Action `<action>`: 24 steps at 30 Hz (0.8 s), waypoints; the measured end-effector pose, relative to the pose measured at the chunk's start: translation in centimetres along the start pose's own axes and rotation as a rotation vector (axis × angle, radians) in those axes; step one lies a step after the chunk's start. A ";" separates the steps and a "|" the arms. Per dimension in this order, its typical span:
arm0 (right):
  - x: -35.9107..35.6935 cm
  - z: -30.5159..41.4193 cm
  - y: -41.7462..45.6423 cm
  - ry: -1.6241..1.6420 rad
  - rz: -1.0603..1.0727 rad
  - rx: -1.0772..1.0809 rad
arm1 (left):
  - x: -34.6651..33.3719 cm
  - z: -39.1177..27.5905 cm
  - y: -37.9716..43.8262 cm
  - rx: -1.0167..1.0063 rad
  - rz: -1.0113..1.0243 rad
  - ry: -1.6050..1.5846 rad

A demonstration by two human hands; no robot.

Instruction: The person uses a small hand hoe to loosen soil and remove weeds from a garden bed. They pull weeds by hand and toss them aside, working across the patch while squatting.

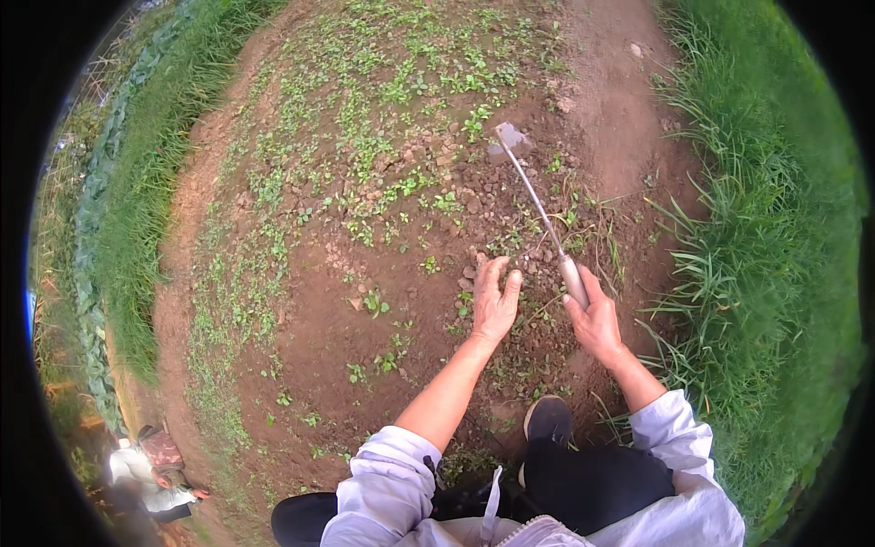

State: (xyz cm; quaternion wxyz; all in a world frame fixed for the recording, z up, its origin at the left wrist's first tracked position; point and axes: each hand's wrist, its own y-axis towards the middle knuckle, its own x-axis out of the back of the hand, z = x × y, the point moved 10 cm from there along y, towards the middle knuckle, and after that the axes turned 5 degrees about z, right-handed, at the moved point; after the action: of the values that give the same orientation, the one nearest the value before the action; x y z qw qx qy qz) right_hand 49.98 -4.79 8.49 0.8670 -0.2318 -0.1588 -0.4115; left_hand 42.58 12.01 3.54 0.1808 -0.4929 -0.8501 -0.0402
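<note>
My right hand (596,321) grips the wooden handle (573,280) of a short hand hoe. The hoe's thin metal shaft (533,191) slants up and left from it. Its flat blade (514,140) lies at the soil, beside small green seedlings (476,123). My left hand (495,301) is low over the bed, left of the handle, thumb apart from the fingers and nothing visible in it. Below its fingertips are crumbled clods (470,279) and small weeds. Uprooted, stringy stems (605,239) lie right of the shaft.
Seedlings (369,147) cover much of the brown soil bed (321,301). Tall grassy leaves (752,225) border it on the right, and another green row (137,260) on the left. My shoe (549,418) rests on the soil. Another person (147,472) is at the lower left.
</note>
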 end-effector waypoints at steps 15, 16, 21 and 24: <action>4.3 -3.6 0.4 -0.393 0.182 0.071 | -0.4 8.0 5.6 0.160 -0.319 0.435; 4.6 -3.6 -1.0 -0.404 0.174 0.057 | -0.6 7.6 6.3 0.152 -0.354 0.398; 6.3 -4.1 -6.2 -0.434 0.146 0.020 | -3.9 4.4 8.5 0.033 -0.187 0.125; 7.9 -5.3 -8.9 -0.428 0.004 0.141 | -8.3 -0.6 9.0 -0.139 0.002 0.059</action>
State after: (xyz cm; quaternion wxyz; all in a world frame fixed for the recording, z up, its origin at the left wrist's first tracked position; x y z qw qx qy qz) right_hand 48.24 -17.63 10.12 0.8284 -0.2530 -0.3668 -0.3393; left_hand 54.13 9.64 0.28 0.1712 -0.5039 -0.8390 -0.1134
